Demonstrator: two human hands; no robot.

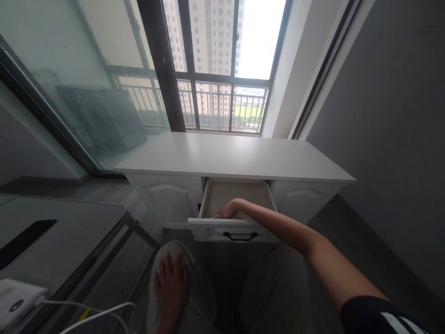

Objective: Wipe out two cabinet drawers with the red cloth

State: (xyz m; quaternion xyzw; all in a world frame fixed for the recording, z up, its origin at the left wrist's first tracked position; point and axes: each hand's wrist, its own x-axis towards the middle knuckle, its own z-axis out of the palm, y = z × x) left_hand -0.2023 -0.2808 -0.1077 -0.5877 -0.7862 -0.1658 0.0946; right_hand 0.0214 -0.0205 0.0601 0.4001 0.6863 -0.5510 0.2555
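Note:
A white drawer [239,190] is pulled out from the middle of a white cabinet [222,155]. My right hand [230,208] reaches down inside it, just behind the drawer front [208,228]. Its fingers are mostly hidden by that front, beside a small pale striped thing [217,216] too small to name. A dark curved handle [239,237] is fixed on the drawer front. My left hand [171,278] rests flat on my left knee, fingers spread, holding nothing.
A grey folding table [86,211] stands at the left, bearing a white device [21,299] with white cables [100,315] and a dark flat strip [26,241]. Cabinet doors flank the drawer. Behind the cabinet is a sliding glass door [118,60]; a wall [389,116] lies right.

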